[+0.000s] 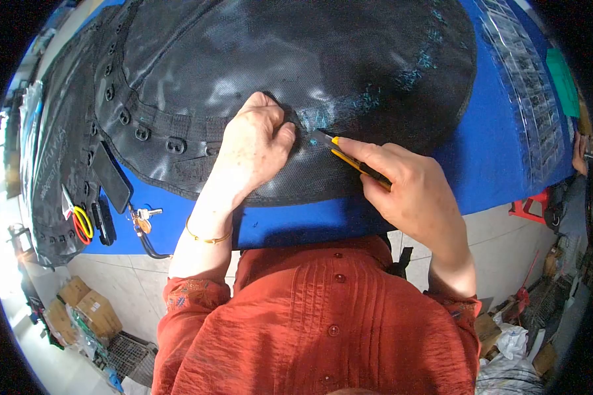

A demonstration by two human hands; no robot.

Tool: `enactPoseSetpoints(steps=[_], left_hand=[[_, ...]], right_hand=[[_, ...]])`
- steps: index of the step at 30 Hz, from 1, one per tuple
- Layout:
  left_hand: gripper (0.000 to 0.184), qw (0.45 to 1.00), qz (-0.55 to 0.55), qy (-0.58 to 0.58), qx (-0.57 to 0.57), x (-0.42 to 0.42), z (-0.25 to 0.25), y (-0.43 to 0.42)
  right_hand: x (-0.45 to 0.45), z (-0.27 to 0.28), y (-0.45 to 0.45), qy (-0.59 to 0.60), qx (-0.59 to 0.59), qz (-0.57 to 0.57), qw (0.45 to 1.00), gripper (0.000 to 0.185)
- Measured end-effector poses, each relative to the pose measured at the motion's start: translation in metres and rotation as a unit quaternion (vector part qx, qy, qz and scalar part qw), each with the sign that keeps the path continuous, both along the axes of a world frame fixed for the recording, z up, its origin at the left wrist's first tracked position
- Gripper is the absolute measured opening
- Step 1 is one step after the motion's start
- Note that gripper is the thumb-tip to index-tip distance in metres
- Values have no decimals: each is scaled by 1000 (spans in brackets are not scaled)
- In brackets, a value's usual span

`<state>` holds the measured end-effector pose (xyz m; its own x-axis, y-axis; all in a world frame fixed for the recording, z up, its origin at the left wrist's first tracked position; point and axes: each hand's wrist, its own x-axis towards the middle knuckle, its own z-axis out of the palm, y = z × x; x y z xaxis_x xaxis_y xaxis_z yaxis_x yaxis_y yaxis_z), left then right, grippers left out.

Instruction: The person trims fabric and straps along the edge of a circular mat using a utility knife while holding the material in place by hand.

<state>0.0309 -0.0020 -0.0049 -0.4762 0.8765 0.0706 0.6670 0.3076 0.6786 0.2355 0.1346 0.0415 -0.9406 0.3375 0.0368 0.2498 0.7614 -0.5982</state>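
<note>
While our left hand [254, 141] curls its fingers narrow against the black mesh panel [296, 59], we cannot tell whether the hidden fingertips pinch a fold. Our right hand [412, 191] closes around a yellow-and-black cutter [360, 167], whose tip meets the panel near the left hand. The panel spreads over the middle of the blue surface [491, 184]; between its curved border and the near edge we see a narrow blue strip, while a broader band toward the right edge gives us more room. Bluish threads [369, 99] dot the panel. Around the near left corner we find keys [149, 212], a phone [112, 179] and scissors [82, 225], with a second black panel [53, 161] along the left edge. Near the right edge, a clear plastic sheet [527, 92] divided into rows shows dark pieces too small to identify. Below the near left corner, cardboard boxes [99, 313] stand near a wire basket [130, 355]; we cannot make out their contents.
</note>
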Motion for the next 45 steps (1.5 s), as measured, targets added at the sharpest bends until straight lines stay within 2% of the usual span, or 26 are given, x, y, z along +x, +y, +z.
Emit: enactPoseSetpoints(steps=[18,22,24,37,45], left_hand=[[16,1000,9,0,12,1,4,2],[16,1000,5,0,21,1,2,1],[16,1000,5,0,23,0,2,1],[20,1000,4,-8,17,1,2,1],[19,1000,-3,-1,15,0,0,0]], right_hand=[[-23,-12,-1,97,-11,-22,995,46],[-25,-12,-1,85,-7,-16,996,45],[-25,-7,-2,33,-22,-22,999,50],[-25,-5,0,24,-11,-3,1000,52],[-22,-7,0,44,6,-2,999,42]])
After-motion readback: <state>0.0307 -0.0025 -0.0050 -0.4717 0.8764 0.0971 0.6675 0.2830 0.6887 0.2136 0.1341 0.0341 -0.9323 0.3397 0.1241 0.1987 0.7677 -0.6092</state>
